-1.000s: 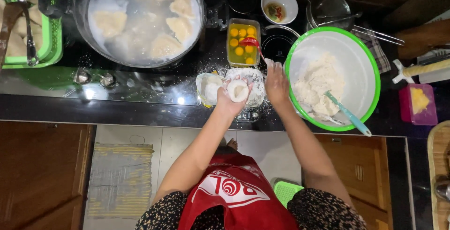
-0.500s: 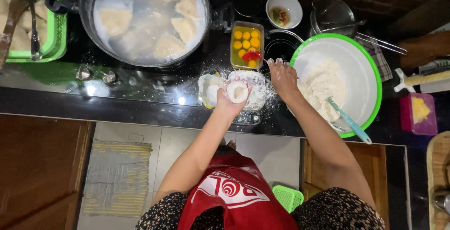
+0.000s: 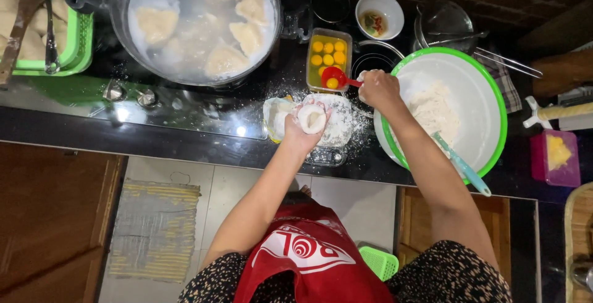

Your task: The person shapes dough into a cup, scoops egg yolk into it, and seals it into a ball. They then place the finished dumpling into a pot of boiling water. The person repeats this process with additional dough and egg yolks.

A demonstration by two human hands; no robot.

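My left hand [image 3: 301,131] cups a round white piece of dough [image 3: 311,118] over a floured dish [image 3: 336,131] on the dark counter. My right hand [image 3: 378,88] grips the handle of a red spoon [image 3: 336,77] that carries one egg yolk. The spoon hangs at the near end of a small rectangular tub of egg yolks [image 3: 328,56]. To the right stands a big white bowl with a green rim [image 3: 494,102], holding dough and a blue-handled spatula [image 3: 462,166].
A large pan [image 3: 197,25] of frying dough pieces in oil sits on the stove at top left. A green tray [image 3: 77,46] with fried pieces and tongs lies at far left. Small bowls, a glass lid and a pink box [image 3: 555,158] stand around the big bowl.
My right hand left the big bowl, moved left to the yolk tub, and now lifts a yolk on the red spoon. My left hand still holds the dough.
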